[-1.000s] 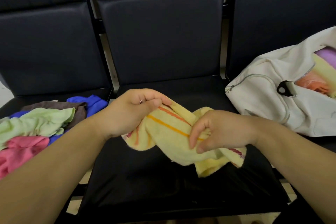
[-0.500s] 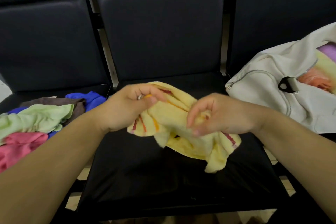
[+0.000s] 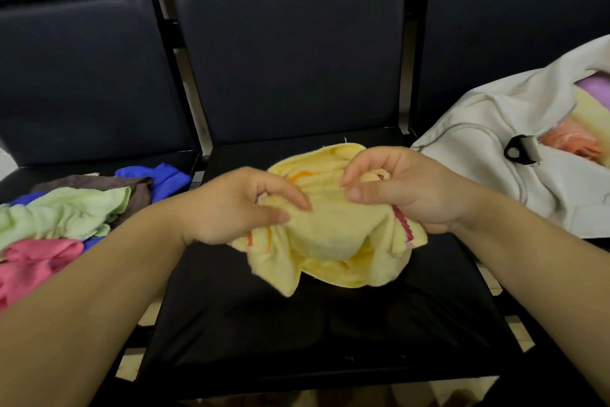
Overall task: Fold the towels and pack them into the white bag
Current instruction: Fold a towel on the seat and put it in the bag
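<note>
Above the middle seat (image 3: pixel 313 334), in the head view, the yellow towel (image 3: pixel 330 235) hangs bunched and unfolded between both hands. The white bag (image 3: pixel 488 159) on the right-hand seat already shows packed towels (image 3: pixel 574 142) in purple, yellow and orange at its open mouth, and a heap of towels (image 3: pixel 66 218) in green, pink, blue and brown waits on the left-hand seat, so I judge the job partly done. The left hand (image 3: pixel 227 205) pinches a fold between thumb and forefinger, and the right hand (image 3: pixel 406 188) curls its fingers round the towel's gathered far edge, both forearms reaching in level.
</note>
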A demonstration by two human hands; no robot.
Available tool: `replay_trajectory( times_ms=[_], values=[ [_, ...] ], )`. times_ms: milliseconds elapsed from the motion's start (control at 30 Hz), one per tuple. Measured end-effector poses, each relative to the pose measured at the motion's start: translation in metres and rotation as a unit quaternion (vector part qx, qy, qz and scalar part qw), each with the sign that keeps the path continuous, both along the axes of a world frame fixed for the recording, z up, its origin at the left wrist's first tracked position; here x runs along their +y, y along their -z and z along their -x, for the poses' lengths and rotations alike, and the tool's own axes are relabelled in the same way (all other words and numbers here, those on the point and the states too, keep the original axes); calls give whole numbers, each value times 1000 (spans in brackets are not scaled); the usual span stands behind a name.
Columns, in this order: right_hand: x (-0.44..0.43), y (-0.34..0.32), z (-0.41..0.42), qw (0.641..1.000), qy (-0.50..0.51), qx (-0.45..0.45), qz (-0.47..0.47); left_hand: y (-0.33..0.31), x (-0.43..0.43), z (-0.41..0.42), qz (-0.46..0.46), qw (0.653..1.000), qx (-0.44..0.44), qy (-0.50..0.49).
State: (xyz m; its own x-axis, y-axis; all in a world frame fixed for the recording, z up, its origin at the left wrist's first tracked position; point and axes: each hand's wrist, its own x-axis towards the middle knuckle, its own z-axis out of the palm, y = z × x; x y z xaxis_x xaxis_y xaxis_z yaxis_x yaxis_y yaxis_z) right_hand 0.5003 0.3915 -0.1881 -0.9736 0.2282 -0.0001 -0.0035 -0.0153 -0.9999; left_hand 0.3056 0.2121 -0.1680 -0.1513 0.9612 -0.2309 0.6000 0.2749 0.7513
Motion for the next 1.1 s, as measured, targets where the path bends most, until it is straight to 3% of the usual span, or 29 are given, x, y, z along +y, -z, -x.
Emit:
replay_trajectory(
  times_ms=[100,167,233,300,367,467,533,600,667,733,800,867,967,1100],
  values=[
    [1,-6,-3,989,-70,-49,-118,0,0,6,-93,987,-82,-106],
    [0,-3,0,940,-95,-136,-298,0,1,8,-135,980,-98,-111],
    [-1,-2,4,893,-86,-195,-396,-2,1,2,-143,983,-81,-84],
    [2,-6,3,900,-50,-181,-392,-4,0,-2,-108,991,-66,-36],
    [9,-9,0,931,-9,-145,-336,-2,-2,1,-24,999,-15,27],
    [12,-8,-3,991,12,-91,-102,2,-1,2,66,992,71,78],
    [5,-4,0,997,29,-64,22,4,1,1,66,992,88,68],
    [-2,-1,4,996,54,-30,71,3,4,0,36,996,76,27],
    [-5,-3,5,998,45,-16,36,5,4,5,-22,997,69,-27],
    [-5,-6,2,993,-24,-53,-104,7,3,11,-80,992,33,-91],
    [-7,-7,0,943,-104,-131,-287,7,3,14,-120,984,-24,-127],
    [-8,-7,2,897,-113,-183,-386,3,4,10,-127,986,-55,-96],
    [2,-6,5,891,-22,-168,-422,-2,2,4,-82,997,-11,-10],
    [11,-8,1,944,46,-100,-310,3,2,7,42,993,105,43]
  ],
)
